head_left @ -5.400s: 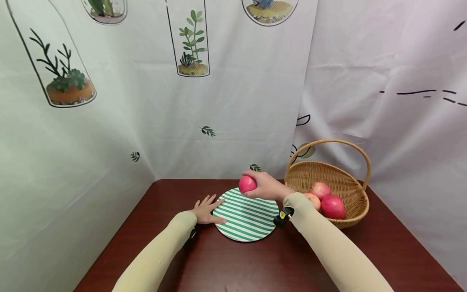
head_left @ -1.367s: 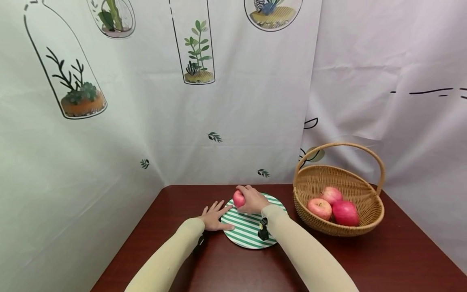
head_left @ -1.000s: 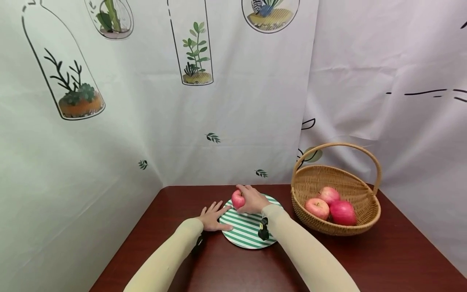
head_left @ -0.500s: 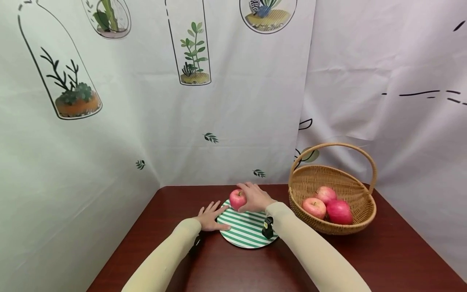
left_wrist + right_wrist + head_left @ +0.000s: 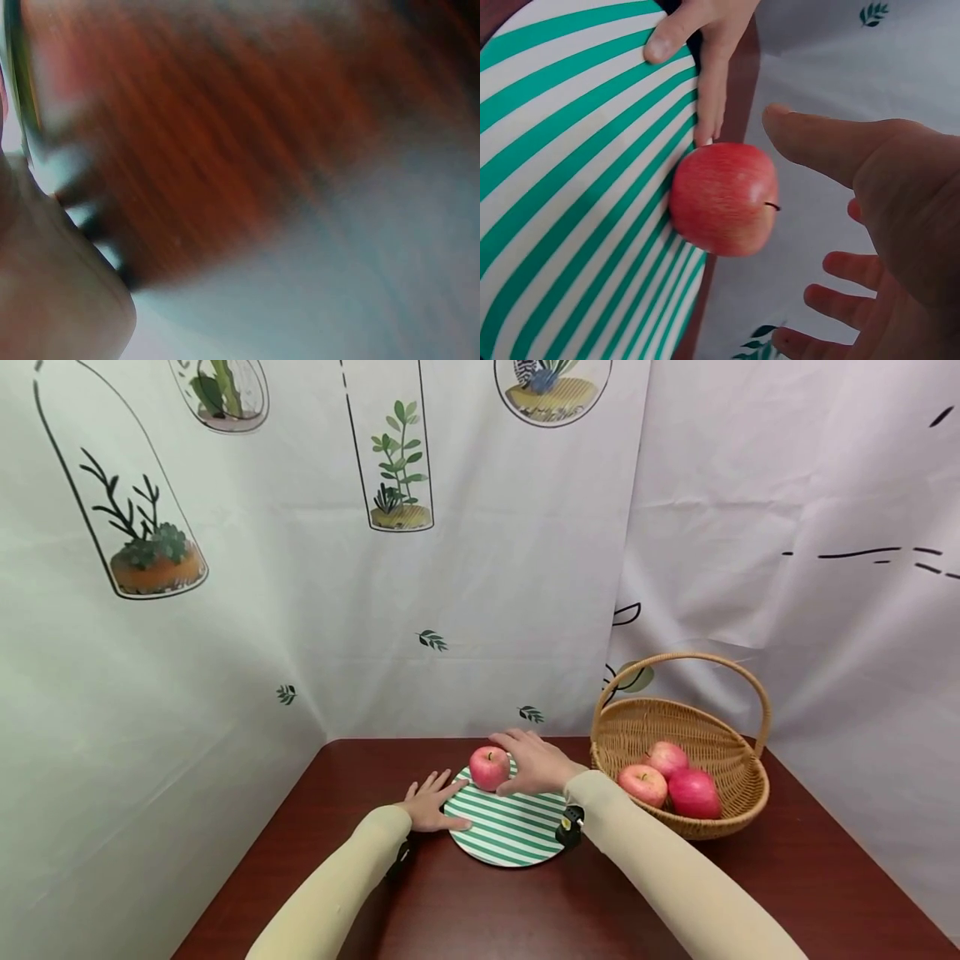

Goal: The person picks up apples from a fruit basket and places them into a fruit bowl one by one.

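Observation:
A red apple (image 5: pixel 489 768) sits stem up near the far left edge of a round green-and-white striped mat (image 5: pixel 510 843). My right hand (image 5: pixel 538 765) is just right of it, thumb and fingers spread apart. In the right wrist view a gap shows between this hand (image 5: pixel 907 195) and the apple (image 5: pixel 724 199). My left hand (image 5: pixel 429 807) rests at the mat's left edge, fingers spread, with its thumb and index finger lying over the stripes. The left wrist view is blurred and shows only part of that hand (image 5: pixel 60 285).
To the right stands a wicker basket (image 5: pixel 630 718) with a tall handle, tilted toward me, holding several red apples (image 5: pixel 693 793). The dark red-brown table (image 5: pixel 465 914) ends at a white printed curtain (image 5: pixel 480 577) at the back.
My right hand carried the apple left and down onto the mat, then loosened its fingers and drew back to the right. The left hand stayed at the mat's edge.

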A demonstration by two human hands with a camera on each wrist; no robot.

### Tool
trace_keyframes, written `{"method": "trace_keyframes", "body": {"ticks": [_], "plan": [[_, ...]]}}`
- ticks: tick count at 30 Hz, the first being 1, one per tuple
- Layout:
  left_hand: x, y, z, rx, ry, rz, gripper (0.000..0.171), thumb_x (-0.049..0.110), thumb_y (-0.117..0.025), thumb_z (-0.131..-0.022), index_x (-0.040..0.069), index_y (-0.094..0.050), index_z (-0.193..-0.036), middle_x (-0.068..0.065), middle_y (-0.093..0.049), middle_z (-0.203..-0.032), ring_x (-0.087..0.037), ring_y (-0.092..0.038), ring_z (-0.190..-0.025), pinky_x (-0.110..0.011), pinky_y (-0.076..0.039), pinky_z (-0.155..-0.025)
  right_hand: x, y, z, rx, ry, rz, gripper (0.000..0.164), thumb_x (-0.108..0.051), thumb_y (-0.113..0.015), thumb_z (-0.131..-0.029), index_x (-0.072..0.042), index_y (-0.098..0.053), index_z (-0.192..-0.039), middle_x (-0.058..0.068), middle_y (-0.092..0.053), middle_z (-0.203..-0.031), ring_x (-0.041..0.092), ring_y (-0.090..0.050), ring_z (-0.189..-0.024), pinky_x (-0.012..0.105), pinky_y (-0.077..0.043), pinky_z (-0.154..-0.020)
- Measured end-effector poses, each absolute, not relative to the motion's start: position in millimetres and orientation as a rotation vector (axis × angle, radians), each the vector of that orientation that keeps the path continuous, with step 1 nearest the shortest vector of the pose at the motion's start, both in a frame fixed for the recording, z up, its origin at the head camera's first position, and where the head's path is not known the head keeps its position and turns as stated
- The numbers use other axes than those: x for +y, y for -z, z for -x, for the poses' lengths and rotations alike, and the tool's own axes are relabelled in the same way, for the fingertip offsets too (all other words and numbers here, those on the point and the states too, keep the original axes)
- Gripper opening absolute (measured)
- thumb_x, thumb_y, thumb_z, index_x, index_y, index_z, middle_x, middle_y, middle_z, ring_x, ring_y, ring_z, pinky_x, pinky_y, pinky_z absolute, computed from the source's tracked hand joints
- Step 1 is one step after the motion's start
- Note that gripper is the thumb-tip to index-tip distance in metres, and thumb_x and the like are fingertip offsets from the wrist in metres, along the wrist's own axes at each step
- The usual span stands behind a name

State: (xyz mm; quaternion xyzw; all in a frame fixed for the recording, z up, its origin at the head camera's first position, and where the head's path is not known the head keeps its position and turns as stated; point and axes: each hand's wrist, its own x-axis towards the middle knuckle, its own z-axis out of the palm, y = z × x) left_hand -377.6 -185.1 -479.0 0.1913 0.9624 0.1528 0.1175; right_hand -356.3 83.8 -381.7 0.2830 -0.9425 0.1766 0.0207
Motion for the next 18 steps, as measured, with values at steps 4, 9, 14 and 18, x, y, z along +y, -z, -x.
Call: {"method": "trace_keyframes", "body": {"ticks": [4, 9, 14, 18], "plan": [[-187.0, 484.1, 381.3, 2.818, -0.453, -0.554, 0.105, 0.085, -0.058, -0.077, 0.032, -0.026, -0.161, -0.011, -0.01, -0.17, -0.038, -0.002, -0.156, -0.068, -0.003, -0.119, 89.9, 372.2, 346.3, -2.919, -0.524, -0.92, 0.092, -0.046, -0.086, -0.077, -0.023, -0.041, -0.155, 0.006, -0.04, -0.158, 0.033, -0.038, -0.145, 0.057, -0.041, -0.109], [-189.4, 491.1, 385.3, 2.816, -0.451, -0.551, 0.106, 0.087, -0.057, -0.075, 0.033, -0.025, -0.161, -0.01, -0.009, -0.17, -0.037, -0.001, -0.157, -0.067, -0.002, -0.119, 100.3, 361.1, 333.1, -2.924, -0.488, -0.948, 0.091, -0.049, -0.085, -0.079, -0.023, -0.041, -0.155, 0.003, -0.04, -0.158, 0.03, -0.038, -0.146, 0.055, -0.04, -0.111], [-189.5, 492.2, 387.1, 2.82, -0.446, -0.563, 0.106, 0.087, -0.057, -0.076, 0.033, -0.024, -0.161, -0.01, -0.008, -0.17, -0.037, -0.001, -0.157, -0.067, -0.001, -0.119, 116.8, 349.3, 322.0, -2.919, -0.503, -0.984, 0.088, -0.048, -0.083, -0.081, -0.025, -0.041, -0.155, 0.004, -0.04, -0.159, 0.029, -0.037, -0.146, 0.053, -0.039, -0.112], [-189.0, 490.6, 386.1, 2.832, -0.446, -0.589, 0.107, 0.088, -0.055, -0.075, 0.032, -0.025, -0.161, -0.013, -0.01, -0.17, -0.04, -0.003, -0.156, -0.069, -0.002, -0.118, 131.2, 343.6, 316.8, -2.889, -0.505, -1.009, 0.087, -0.048, -0.082, -0.081, -0.025, -0.042, -0.154, 0.005, -0.04, -0.158, 0.031, -0.038, -0.145, 0.055, -0.039, -0.111]]}}
